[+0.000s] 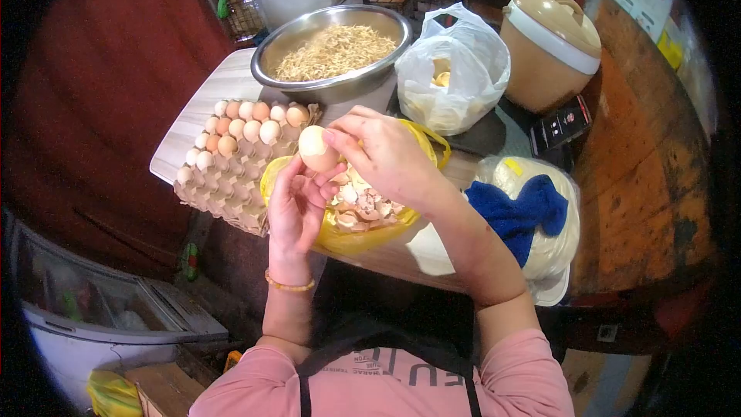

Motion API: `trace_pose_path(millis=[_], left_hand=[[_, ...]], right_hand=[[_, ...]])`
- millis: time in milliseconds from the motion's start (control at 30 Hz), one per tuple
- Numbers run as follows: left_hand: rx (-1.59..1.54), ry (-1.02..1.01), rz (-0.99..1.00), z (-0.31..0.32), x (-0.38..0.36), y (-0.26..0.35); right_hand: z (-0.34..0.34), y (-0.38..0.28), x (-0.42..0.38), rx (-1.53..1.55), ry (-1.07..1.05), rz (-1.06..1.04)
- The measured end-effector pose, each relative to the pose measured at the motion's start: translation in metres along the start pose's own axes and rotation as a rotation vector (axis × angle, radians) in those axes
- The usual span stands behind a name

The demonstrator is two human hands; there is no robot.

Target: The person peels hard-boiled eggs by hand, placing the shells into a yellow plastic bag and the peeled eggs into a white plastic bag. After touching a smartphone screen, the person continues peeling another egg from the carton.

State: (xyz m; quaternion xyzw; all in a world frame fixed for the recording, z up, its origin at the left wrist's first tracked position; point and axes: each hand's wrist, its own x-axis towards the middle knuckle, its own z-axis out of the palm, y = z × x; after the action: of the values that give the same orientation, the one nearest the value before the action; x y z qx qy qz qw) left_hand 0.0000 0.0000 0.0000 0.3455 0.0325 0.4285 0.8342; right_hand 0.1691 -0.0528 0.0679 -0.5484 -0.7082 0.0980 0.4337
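Observation:
An egg (318, 153) is held between my two hands, above a yellow plastic bag (340, 241). Its upper left part looks pale and smooth, while brownish shell shows lower down. My left hand (297, 205) supports it from below with curled fingers. From the right, my right hand (382, 147) grips it with thumb and fingertips. Broken eggshells (363, 205) fill the bag under the hands. To the left lies a cardboard egg tray (239, 177), with whole brown and pale eggs (251, 131) in its far rows.
Behind the tray stands a steel bowl (266, 69) of light brown shreds. A white plastic bag (455, 69), a beige lidded container (548, 54) and a phone (561, 123) are farther right. A blue cloth (513, 208) rests on a plastic-wrapped pale bundle (559, 235).

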Motion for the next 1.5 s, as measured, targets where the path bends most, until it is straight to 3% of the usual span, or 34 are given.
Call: trace_pose_path(millis=[100, 200, 267, 367, 600, 800, 1000, 1267, 1500], left_hand=[[0.011, -0.012, 0.034, 0.004, -0.002, -0.005], [0.251, 0.090, 0.108, 0.005, -0.003, -0.004], [0.245, 0.099, 0.091, 0.006, -0.005, -0.001], [0.261, -0.008, 0.101, 0.002, -0.006, 0.001], [0.318, 0.060, 0.113, 0.006, -0.004, 0.001], [0.259, 0.122, 0.098, 0.003, -0.004, -0.001], [0.337, 0.143, 0.121, 0.012, -0.004, 0.001], [0.388, 0.139, 0.107, 0.007, -0.005, 0.001], [0.355, 0.212, 0.083, 0.004, -0.005, -0.001]], right_hand=[[0.001, -0.001, -0.001, 0.057, 0.027, -0.019], [0.006, 0.004, 0.002, 0.200, 0.005, -0.028], [0.013, 0.011, 0.004, 0.279, 0.173, -0.126], [0.005, 0.005, 0.003, 0.286, 0.126, -0.102], [-0.005, 0.002, -0.001, 0.307, 0.097, -0.123], [-0.006, 0.000, -0.001, 0.054, -0.016, -0.200], [0.002, 0.002, -0.001, 0.174, 0.096, -0.237], [0.013, 0.001, -0.002, -0.259, 0.227, -0.430], [0.017, 0.001, 0.001, -0.373, 0.259, -0.509]])
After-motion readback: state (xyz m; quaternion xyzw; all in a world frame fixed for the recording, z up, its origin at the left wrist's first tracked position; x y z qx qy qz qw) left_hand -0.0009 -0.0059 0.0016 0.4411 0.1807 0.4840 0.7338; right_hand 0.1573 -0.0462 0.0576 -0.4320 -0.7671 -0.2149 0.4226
